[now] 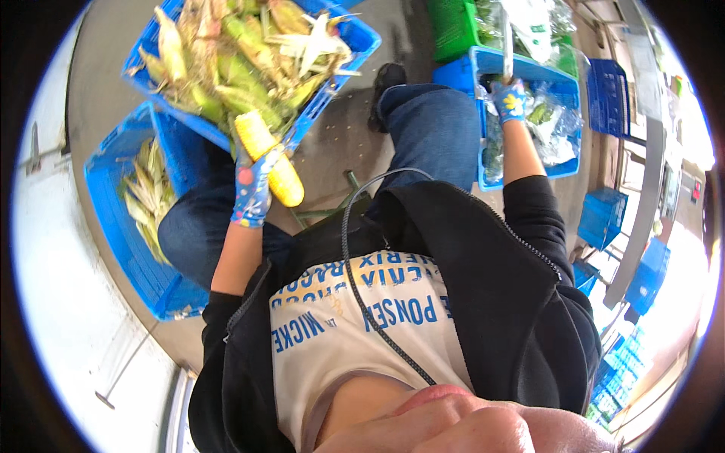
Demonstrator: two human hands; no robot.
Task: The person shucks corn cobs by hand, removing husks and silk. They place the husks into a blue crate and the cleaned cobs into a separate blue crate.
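My left hand (253, 184), in a blue patterned glove, grips a husked ear of corn (290, 184) around its middle; the yellow kernels show at both ends. It is beside the near corner of a blue plastic crate (310, 117) heaped with ears of corn in green and dry husks (243, 79). My right hand (510, 102), gloved alike, is closed around what looks like a knife, its long narrow blade (507, 45) pointing away from me. That hand is above a blue crate (529, 61) holding clear plastic bags and greens. The knife's handle is hidden in the glove.
At the left, a blue crate (122, 255) holds loose husks (148, 198). A green crate (453, 28) with bagged greens stands beyond the right-hand crate. My knees are between the crates, above a green metal stool frame (323, 214). More blue crates (609, 99) stand farther right.
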